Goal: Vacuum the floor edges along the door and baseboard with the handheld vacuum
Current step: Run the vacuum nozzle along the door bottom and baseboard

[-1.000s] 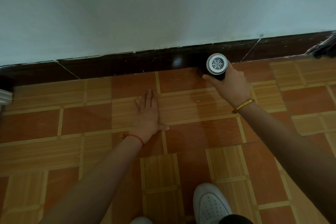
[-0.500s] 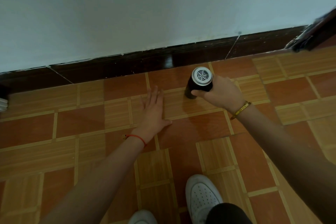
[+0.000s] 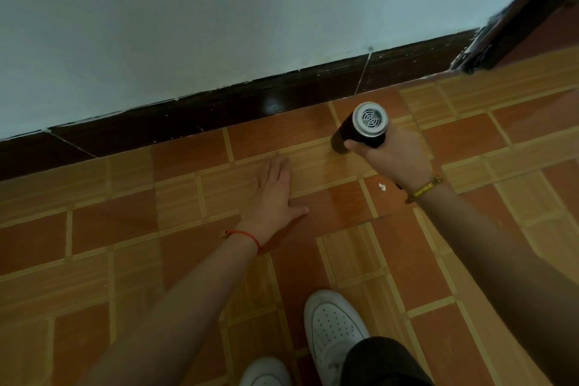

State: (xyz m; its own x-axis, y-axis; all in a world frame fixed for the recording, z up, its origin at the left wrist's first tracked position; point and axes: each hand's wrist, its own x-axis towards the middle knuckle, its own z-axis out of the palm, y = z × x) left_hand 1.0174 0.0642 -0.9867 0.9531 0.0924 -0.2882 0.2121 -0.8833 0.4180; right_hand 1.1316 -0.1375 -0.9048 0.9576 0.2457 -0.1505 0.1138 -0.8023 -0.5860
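Observation:
My right hand (image 3: 398, 160) grips the handheld vacuum (image 3: 360, 127), a black cylinder with a silver vented end cap facing up at me. Its nozzle end points down at the tiled floor (image 3: 125, 219), a short way out from the dark baseboard (image 3: 219, 106). My left hand (image 3: 272, 194) lies flat on the tiles with fingers spread, left of the vacuum and apart from it. A dark door frame (image 3: 513, 25) meets the baseboard at the upper right. A small white scrap (image 3: 381, 187) lies on a tile just below my right hand.
A pale wall (image 3: 219, 9) rises above the baseboard. My white shoes (image 3: 332, 329) stand on the tiles at the bottom centre, with a dark trouser leg (image 3: 382, 363) over the right one. A thin dark mark (image 3: 376, 218) crosses a tile near my left thumb.
My right hand has drawn the vacuum back from the baseboard toward me and slightly left. The view has shifted, bringing the door frame further into the picture. My left hand stays flat on the floor.

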